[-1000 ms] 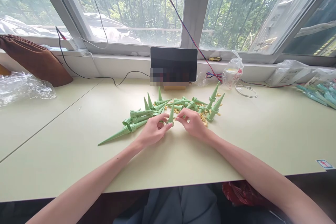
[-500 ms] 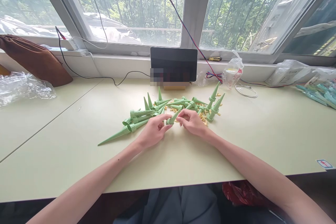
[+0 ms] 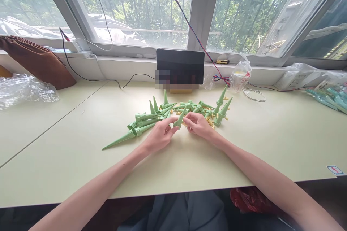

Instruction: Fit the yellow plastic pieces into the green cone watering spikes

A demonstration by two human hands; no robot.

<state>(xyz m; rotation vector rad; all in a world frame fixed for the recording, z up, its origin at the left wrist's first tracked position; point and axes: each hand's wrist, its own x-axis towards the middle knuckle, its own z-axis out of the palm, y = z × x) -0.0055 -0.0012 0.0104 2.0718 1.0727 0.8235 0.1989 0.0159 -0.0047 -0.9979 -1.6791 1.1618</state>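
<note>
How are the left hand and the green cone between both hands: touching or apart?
Touching: the head view shows the left hand pinching the green cone near its base.

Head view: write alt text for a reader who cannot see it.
A person's left hand holds a green cone, tip slanting up, at a table, the right hand close beside it. More green cones and small yellow pieces are scattered nearby, in front of a dark screen and windows.

Head-worn view, forward-down over table [image 3: 187, 169]
</note>
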